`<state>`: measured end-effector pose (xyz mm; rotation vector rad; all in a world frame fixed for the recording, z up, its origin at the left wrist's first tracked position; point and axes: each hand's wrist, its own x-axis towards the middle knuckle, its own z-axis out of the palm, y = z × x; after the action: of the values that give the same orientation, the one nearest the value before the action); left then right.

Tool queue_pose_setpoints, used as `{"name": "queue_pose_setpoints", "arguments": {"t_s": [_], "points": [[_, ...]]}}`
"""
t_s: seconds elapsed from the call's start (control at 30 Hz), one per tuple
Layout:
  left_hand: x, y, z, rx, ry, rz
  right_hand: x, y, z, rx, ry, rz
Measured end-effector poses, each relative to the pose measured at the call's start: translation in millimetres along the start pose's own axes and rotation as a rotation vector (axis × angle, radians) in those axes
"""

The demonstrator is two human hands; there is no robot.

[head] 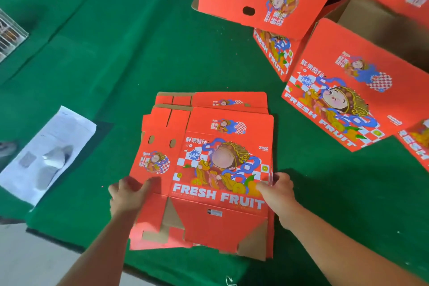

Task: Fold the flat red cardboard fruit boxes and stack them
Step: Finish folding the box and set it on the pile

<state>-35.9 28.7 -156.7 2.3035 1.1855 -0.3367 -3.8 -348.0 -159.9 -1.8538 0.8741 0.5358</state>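
While both hands pinch the top flat box (209,169) at the near table (104,65) edge, left hand (126,195) at its 8 o'clock side, right hand (277,189) at 4, a flat pile (229,100) lies beneath, and folded boxes (336,100) stand at 2 o'clock.

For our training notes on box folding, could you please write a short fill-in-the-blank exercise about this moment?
1. The flat boxes lie on a ______ cloth.
2. The big white words on the top flat box read FRESH ______.
3. The left hand and right hand grip the top flat box at its two ______.
4. The folded boxes stand to the ______ of the flat pile.

Missing words: green; FRUIT; sides; right
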Motion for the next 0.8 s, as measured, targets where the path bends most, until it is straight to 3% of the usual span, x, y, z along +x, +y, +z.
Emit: {"name": "queue_pose_setpoints", "arguments": {"t_s": [0.13,0.27,0.33,0.47,0.67,0.8], "points": [[-5.7,13.3,12.3,-0.097,-0.010,-0.001,8.5,-18.0,-19.4,0.070,-0.124,0.107],[-2.4,12.4,4.8,-0.288,-0.184,-0.023,5.7,-32.4,-48.9,0.184,-0.266,0.197],[-12.7,12.4,7.5,-0.377,-0.255,0.025,4.0,-25.4,-50.0,0.246,-0.220,0.136],[-40.4,5.4,21.3,-0.495,-0.180,0.122,-7.5,-13.3,-57.8,0.414,-0.113,-0.080],[-65.5,-3.1,7.9,-0.664,-0.140,0.309,-22.6,-32.3,-92.6,0.456,-0.274,-0.360],[-65.8,-2.4,-12.3,-0.771,-0.351,0.433,-35.1,-33.3,-110.8,0.395,-0.344,-0.410]]}}
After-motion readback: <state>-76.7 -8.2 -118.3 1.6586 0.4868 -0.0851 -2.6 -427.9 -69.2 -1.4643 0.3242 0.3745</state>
